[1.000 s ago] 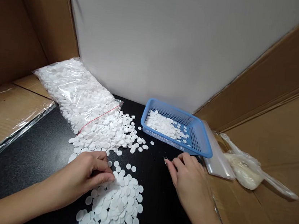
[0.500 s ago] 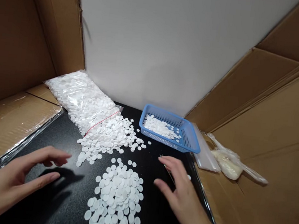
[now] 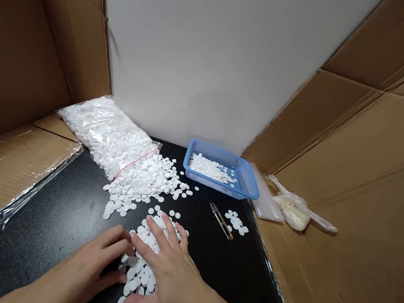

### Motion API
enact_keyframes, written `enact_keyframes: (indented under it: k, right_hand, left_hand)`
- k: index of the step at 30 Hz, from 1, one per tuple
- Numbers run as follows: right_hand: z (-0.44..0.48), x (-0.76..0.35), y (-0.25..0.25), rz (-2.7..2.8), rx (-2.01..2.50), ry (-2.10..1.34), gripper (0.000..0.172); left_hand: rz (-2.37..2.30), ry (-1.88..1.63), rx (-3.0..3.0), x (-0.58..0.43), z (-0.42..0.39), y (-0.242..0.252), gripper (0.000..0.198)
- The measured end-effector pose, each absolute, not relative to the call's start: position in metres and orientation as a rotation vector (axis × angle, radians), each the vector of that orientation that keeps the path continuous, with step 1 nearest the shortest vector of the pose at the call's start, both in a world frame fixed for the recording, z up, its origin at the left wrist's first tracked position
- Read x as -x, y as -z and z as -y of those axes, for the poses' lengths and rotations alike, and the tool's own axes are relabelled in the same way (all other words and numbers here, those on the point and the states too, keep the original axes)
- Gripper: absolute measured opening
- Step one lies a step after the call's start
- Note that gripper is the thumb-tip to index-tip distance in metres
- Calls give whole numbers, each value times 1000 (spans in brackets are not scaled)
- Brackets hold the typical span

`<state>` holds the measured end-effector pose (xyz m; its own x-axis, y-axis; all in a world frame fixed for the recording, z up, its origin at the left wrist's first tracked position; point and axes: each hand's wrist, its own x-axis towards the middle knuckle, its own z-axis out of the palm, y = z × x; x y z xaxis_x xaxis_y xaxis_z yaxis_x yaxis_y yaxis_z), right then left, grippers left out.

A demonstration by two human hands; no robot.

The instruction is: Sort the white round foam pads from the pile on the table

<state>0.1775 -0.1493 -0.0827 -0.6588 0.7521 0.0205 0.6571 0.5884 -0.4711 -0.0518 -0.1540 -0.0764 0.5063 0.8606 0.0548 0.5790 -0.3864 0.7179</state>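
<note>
A loose pile of small white discs (image 3: 143, 278) lies on the black table near me, partly hidden by my hands. My right hand (image 3: 172, 271) rests over the pile with its fingers spread. At the pile's left edge, my left hand (image 3: 105, 260) has its fingers bent and apart, its tips touching or just above the outer discs. Beyond them, more white discs (image 3: 147, 179) spill from the mouth of a clear bag (image 3: 105, 125) with a red zip line. Right of the pile lies a pair of metal thread snips (image 3: 221, 221).
A blue mesh basket (image 3: 251, 187) with white discs stands at the back. Beside the snips is a small group of discs (image 3: 236, 223). Flat clear bags (image 3: 266, 203) and a bag with pale contents (image 3: 292, 213) lie at the right. Cardboard walls (image 3: 352, 155) flank the table.
Both hands have moved inward to the near pile, the right one now over it. The snips and the small disc group on the right are uncovered. The view has shifted slightly.
</note>
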Motion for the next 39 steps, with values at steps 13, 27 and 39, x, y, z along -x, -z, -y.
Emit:
enact_keyframes:
  k: [13, 27, 39]
  right_hand:
    - [140, -153, 90, 2461, 1211, -256, 27]
    - [109, -153, 83, 2190, 1192, -579, 13]
    - [-51, -247, 17, 1712, 1581, -651, 30]
  left_hand:
    - [-1293, -765, -2249, 38, 178, 89, 64]
    - [-1273, -761, -2161, 16, 138, 111, 113]
    - [-1322, -751, -1954, 18, 139, 104, 95]
